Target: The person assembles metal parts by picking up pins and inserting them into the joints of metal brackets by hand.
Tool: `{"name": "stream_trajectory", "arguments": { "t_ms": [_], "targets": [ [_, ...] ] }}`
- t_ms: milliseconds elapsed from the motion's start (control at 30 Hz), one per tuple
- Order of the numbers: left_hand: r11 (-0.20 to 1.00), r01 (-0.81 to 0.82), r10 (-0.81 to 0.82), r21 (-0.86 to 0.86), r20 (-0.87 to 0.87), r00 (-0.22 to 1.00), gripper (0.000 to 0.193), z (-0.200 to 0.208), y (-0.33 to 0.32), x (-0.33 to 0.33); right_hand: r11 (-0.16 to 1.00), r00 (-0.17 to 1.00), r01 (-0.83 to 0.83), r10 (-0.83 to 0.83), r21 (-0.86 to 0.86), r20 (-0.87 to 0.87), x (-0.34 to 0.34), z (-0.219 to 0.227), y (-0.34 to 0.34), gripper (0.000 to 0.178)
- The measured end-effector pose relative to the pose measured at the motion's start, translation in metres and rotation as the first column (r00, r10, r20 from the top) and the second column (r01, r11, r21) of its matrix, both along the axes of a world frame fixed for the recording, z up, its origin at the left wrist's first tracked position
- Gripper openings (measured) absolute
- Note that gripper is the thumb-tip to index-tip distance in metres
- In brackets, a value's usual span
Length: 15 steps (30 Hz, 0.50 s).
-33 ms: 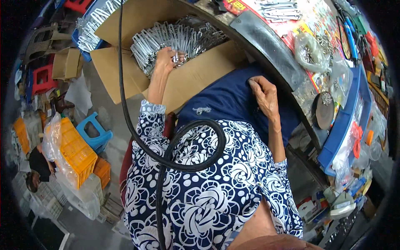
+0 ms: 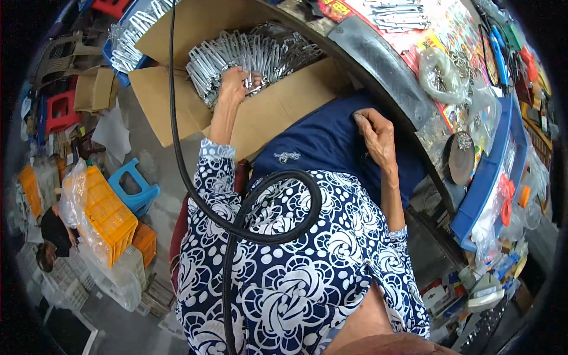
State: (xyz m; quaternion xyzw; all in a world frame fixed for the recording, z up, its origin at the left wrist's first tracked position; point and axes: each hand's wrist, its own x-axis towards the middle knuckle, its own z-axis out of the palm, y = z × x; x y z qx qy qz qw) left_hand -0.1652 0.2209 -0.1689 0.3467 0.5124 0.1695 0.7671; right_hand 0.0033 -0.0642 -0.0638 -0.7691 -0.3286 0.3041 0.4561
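Note:
My left hand (image 2: 235,84) reaches into an open cardboard box (image 2: 171,106) at the upper left. Its fingers are curled round the near edge of a dense pile of long, slotted silver metal pieces (image 2: 219,56). How many of them it grips is hidden behind the hand. On the dark blue cloth over my lap (image 2: 319,136) rests my right hand (image 2: 377,133), fingers bent and thumb close to the index finger. Nothing shows in that hand, which lies below the edge of the workbench (image 2: 384,71).
A black hose (image 2: 278,236) loops across my chest. Metal pieces (image 2: 396,15) and a clear bag (image 2: 442,74) lie on the bench. A blue tray (image 2: 476,198) stands at the right. Leftward are a blue stool (image 2: 135,188), orange crates (image 2: 109,210) and another person (image 2: 56,234).

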Motion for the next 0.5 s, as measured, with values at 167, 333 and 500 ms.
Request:
{"name": "stream_trajectory", "arguments": {
  "t_ms": [167,333,500],
  "targets": [
    [0.995,-0.052,0.051,-0.08,-0.018,0.999,0.013,-0.015,0.014,-0.003,1.0,0.999,0.017,-0.017,0.006,-0.037,0.0,0.003,0.005,0.014],
    [0.996,-0.046,0.044,-0.08,-0.022,0.999,0.011,-0.02,0.022,0.007,0.999,0.998,0.046,-0.046,0.011,-0.052,0.003,-0.001,0.006,0.014],
    [0.882,0.193,-0.081,0.429,-0.267,0.96,0.005,-0.108,0.103,-0.044,0.999,0.994,-0.004,0.008,0.037,-0.107,-0.002,0.002,0.015,0.017]
  ]
}}
